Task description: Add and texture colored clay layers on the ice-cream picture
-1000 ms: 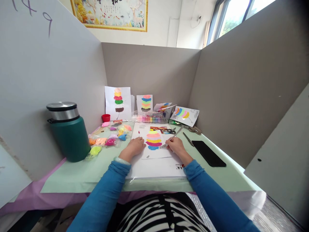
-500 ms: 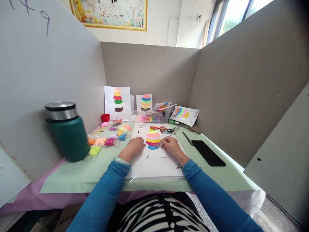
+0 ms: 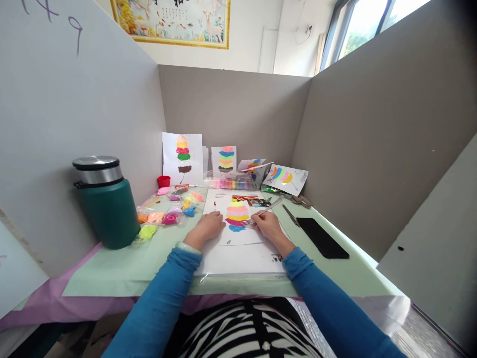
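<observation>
My right hand [image 3: 269, 227] is closed around a metal fork [image 3: 274, 204], its handle slanting up to the right. The tines reach the right part of a magenta band on a white sheet [image 3: 242, 238]. That sheet carries a stack of curved clay-like bands [image 3: 237, 210] in yellow, pink, darker yellow, magenta and blue, the blue one at the bottom. My left hand [image 3: 209, 226] lies flat, fingers stretched out, at the sheet's left edge. It holds nothing. Whether the tines press into the band is too small to tell.
Bagged coloured clay [image 3: 171, 219] lies left, beside a green flask [image 3: 108, 204] and a red cup [image 3: 163, 181]. Finished-looking pictures [image 3: 190, 159] lean at the back, behind a clay box [image 3: 231, 183]. At right are a black phone-like slab [image 3: 322, 237], a knife-like tool [image 3: 290, 215] and scissors [image 3: 265, 202].
My right hand and the fork have shifted slightly to the right, with the tines still by the magenta band. My left hand stays in place on the sheet. The view has shifted a little.
</observation>
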The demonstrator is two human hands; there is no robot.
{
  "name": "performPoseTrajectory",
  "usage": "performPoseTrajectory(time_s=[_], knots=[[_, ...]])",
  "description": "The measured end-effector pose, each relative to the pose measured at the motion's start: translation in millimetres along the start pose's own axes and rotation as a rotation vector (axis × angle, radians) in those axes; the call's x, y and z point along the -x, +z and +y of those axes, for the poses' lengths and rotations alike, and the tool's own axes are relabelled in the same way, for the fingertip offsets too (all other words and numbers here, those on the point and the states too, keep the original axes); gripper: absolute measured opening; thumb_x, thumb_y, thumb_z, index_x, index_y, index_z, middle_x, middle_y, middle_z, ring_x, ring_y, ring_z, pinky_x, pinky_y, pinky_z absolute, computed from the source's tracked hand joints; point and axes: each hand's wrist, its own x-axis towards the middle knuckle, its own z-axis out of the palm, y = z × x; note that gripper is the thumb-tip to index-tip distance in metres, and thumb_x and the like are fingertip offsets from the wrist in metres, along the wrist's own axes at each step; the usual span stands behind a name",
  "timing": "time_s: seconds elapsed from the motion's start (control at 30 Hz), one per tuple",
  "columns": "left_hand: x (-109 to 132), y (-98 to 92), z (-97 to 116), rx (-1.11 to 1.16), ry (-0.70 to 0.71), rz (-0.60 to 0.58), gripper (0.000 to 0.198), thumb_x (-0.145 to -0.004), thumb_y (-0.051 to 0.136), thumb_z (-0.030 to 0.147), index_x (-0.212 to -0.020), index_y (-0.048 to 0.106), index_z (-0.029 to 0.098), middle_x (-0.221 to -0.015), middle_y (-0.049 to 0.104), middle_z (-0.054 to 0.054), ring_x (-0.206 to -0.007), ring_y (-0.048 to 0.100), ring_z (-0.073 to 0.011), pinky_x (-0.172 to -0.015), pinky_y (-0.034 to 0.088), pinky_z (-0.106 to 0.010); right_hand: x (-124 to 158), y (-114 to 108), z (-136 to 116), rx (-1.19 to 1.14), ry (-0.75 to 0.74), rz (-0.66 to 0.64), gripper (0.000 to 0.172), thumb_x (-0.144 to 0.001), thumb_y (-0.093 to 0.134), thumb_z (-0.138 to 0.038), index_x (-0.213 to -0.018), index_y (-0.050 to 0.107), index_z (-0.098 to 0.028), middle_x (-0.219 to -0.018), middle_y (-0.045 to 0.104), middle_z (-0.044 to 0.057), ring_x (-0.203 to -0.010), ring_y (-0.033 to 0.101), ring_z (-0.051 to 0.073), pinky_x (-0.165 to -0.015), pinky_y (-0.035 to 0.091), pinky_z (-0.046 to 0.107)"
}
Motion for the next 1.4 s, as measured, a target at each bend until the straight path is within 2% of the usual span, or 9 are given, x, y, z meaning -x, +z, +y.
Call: performPoseTrajectory(time_s=[0.13, 0.33, 0.6, 0.73, 0.83, 0.93, 1.1, 1.27, 1.4], knots=[[0.2, -0.1, -0.2, -0.002, -0.003, 0.005, 0.031, -0.097, 0.038, 0.027, -0.11, 0.062, 0.015, -0.123, 0.061, -0.014, -0.116, 0.058, -0.0234, -0.098, 0.043, -0.034, -0.3, -1.1, 2.0, 0.056, -0.015, 0.007, 0.024, -0.079, 0.053, -0.029, -0.076, 0.073, -0.015, -0.065, 0.072, 0.004, -0.062, 0.066, 0.015, -0.059, 0.043, 0.02], [-0.1, 0.8, -0.8, -0.004, 0.001, -0.001, 0.032, -0.097, 0.037, 0.028, -0.112, 0.062, 0.014, -0.124, 0.061, -0.015, -0.116, 0.058, -0.0237, -0.098, 0.043, -0.035, 0.8, -2.3, 1.7, 0.013, 0.005, 0.043, 0.024, -0.079, 0.053, -0.029, -0.078, 0.073, -0.015, -0.063, 0.071, 0.004, -0.059, 0.065, 0.015, -0.059, 0.044, 0.021], [0.5, 0.6, -1.2, -0.008, 0.0, 0.001, 0.032, -0.097, 0.037, 0.027, -0.112, 0.062, 0.014, -0.125, 0.061, -0.014, -0.117, 0.057, -0.0236, -0.098, 0.042, -0.034, 1.3, -3.6, 1.8, 0.094, 0.004, 0.075, 0.024, -0.079, 0.053, -0.028, -0.076, 0.072, -0.015, -0.062, 0.071, 0.004, -0.062, 0.066, 0.016, -0.059, 0.043, 0.021], [-0.2, 1.3, -1.3, 0.001, 0.002, 0.002, 0.031, -0.097, 0.038, 0.027, -0.112, 0.062, 0.014, -0.126, 0.06, -0.015, -0.118, 0.056, -0.0242, -0.099, 0.042, -0.035, 7.2, 0.7, -5.5, -0.012, -0.028, 0.005, 0.026, -0.08, 0.053, -0.031, -0.076, 0.073, -0.016, -0.063, 0.071, 0.003, -0.055, 0.063, 0.014, -0.055, 0.043, 0.021], [-0.5, 1.2, -1.0, 0.004, -0.001, 0.002, 0.031, -0.097, 0.038, 0.028, -0.111, 0.062, 0.014, -0.126, 0.06, -0.015, -0.118, 0.056, -0.0244, -0.098, 0.042, -0.035, 11.2, 7.3, -11.7, -0.001, -0.072, -0.075, 0.028, -0.081, 0.052, -0.033, -0.07, 0.072, -0.016, -0.064, 0.071, 0.004, -0.054, 0.062, 0.014, -0.055, 0.042, 0.021], [0.0, 0.5, -0.7, 0.001, -0.001, 0.006, 0.031, -0.097, 0.038, 0.028, -0.111, 0.062, 0.015, -0.125, 0.061, -0.014, -0.117, 0.057, -0.0237, -0.097, 0.043, -0.035, 9.7, 7.9, -10.9, 0.096, -0.084, -0.058, 0.028, -0.081, 0.051, -0.029, -0.067, 0.07, -0.016, -0.064, 0.072, 0.005, -0.06, 0.064, 0.014, -0.057, 0.041, 0.02], [1.2, -0.2, -0.9, 0.0, 0.006, 0.004, 0.032, -0.097, 0.037, 0.027, -0.111, 0.062, 0.014, -0.124, 0.061, -0.014, -0.116, 0.057, -0.0238, -0.098, 0.042, -0.035, 4.6, -2.8, -2.9, 0.151, -0.003, 0.038, 0.022, -0.078, 0.052, -0.025, -0.072, 0.071, -0.016, -0.062, 0.071, 0.004, -0.061, 0.063, 0.015, -0.057, 0.04, 0.02], [0.7, -0.1, -0.4, 0.005, -0.003, 0.003, 0.031, -0.096, 0.038, 0.027, -0.111, 0.062, 0.014, -0.124, 0.061, -0.015, -0.116, 0.057, -0.0246, -0.097, 0.043, -0.036, 9.4, 3.6, -10.7, 0.004, -0.036, -0.043, 0.025, -0.081, 0.052, -0.03, -0.074, 0.072, -0.015, -0.062, 0.07, 0.003, -0.054, 0.061, 0.013, -0.055, 0.041, 0.02], [0.5, 0.4, -0.8, 0.0, 0.003, 0.009, 0.03, -0.096, 0.038, 0.027, -0.11, 0.062, 0.015, -0.123, 0.061, -0.014, -0.115, 0.058, -0.0237, -0.097, 0.043, -0.035, 9.2, 11.4, -13.0, 0.066, -0.081, -0.074, 0.026, -0.081, 0.052, -0.028, -0.069, 0.071, -0.016, -0.063, 0.071, 0.004, -0.059, 0.063, 0.014, -0.057, 0.041, 0.02]])
